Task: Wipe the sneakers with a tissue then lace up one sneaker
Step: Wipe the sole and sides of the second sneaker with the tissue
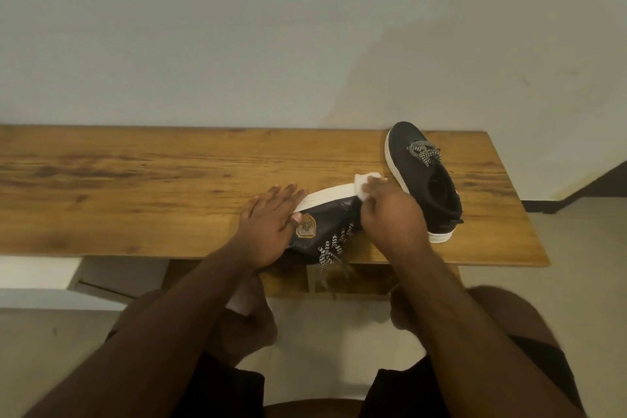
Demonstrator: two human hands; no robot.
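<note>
Head view, downward over table (pixel 135 180)

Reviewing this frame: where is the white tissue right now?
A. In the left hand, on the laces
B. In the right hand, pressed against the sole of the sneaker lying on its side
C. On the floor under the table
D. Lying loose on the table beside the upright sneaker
B: the tissue sits under the right hand against the white sole of the tipped sneaker, while the left hand steadies that shoe.
</note>
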